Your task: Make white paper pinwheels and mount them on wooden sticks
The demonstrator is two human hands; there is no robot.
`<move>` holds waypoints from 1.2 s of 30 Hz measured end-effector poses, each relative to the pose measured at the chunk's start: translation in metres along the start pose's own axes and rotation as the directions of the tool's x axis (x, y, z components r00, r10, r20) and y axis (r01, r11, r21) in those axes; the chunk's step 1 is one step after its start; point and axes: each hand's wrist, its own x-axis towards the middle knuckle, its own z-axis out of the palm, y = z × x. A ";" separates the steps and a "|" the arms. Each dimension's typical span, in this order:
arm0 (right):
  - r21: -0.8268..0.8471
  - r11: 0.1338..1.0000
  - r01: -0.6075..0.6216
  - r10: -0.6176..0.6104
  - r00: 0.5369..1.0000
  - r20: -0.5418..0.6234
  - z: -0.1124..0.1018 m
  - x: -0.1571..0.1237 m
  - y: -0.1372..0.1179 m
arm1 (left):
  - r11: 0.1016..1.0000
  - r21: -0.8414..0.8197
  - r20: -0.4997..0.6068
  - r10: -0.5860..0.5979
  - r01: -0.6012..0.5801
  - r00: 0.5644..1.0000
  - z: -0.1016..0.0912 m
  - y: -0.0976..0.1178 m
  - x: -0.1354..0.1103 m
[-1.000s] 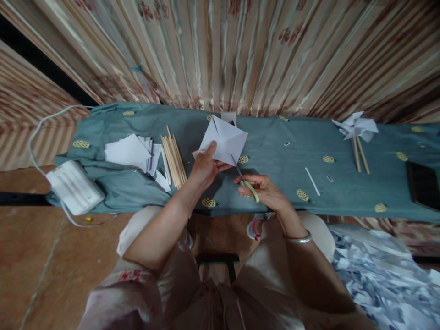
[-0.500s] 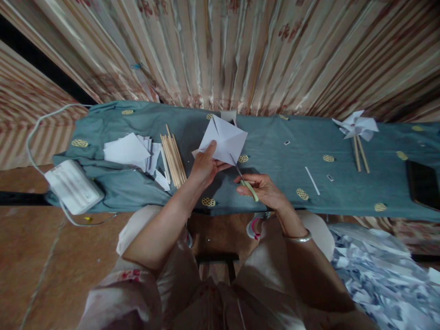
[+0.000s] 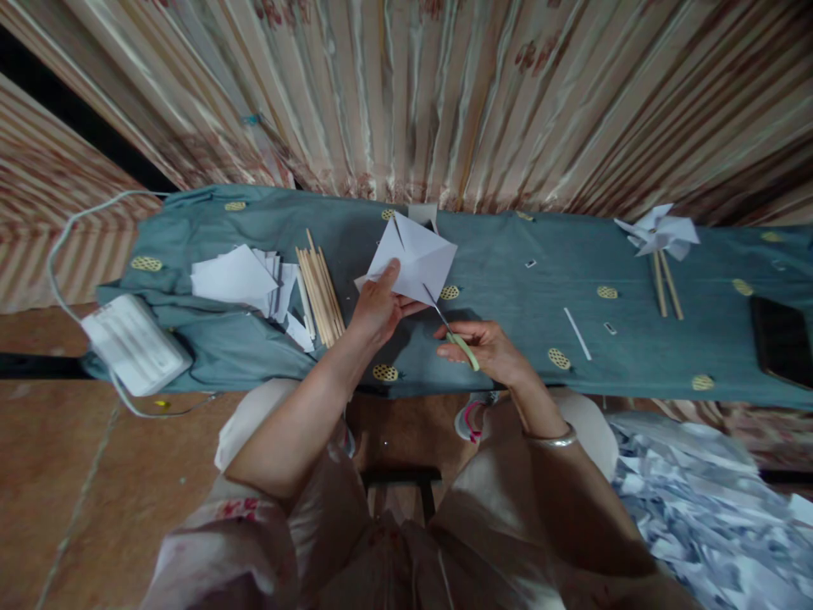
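Observation:
A square sheet of white paper (image 3: 423, 254) is held above the cloth by my left hand (image 3: 382, 307), thumb on top and fingers underneath. Fold lines cross the sheet, and a slit runs in from its upper left corner. My right hand (image 3: 486, 349) is closed around the light green handles of a pair of scissors (image 3: 465, 349). The scissor blades lie at the paper's lower edge, beside my left fingertips. Part of the handles is hidden by my right fingers.
On the blue-green tablecloth (image 3: 508, 313) lie a stack of white paper (image 3: 235, 278), wooden sticks (image 3: 321, 292), a paper pinwheel (image 3: 660, 230), a paper strip (image 3: 577, 334) and a black phone (image 3: 782, 339). A white power strip (image 3: 136, 346) sits left. Paper scraps (image 3: 711, 508) fill a bag lower right.
Both hands stay nearly in place. The scissors have shifted very slightly against the paper's lower edge; the paper has barely moved.

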 end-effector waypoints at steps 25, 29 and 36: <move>0.084 0.996 -0.038 0.040 0.999 -0.022 0.004 0.001 -0.003 | 0.998 0.007 0.042 -0.059 0.059 0.997 0.001 -0.008 -0.004; 0.066 0.997 -0.031 0.032 0.999 -0.018 0.003 0.002 -0.001 | 0.998 0.009 0.051 -0.068 0.068 0.996 0.000 -0.010 -0.004; 0.091 0.994 -0.055 0.057 0.998 -0.015 0.003 0.002 -0.003 | 0.997 0.003 0.047 -0.072 0.072 0.996 0.001 -0.009 -0.006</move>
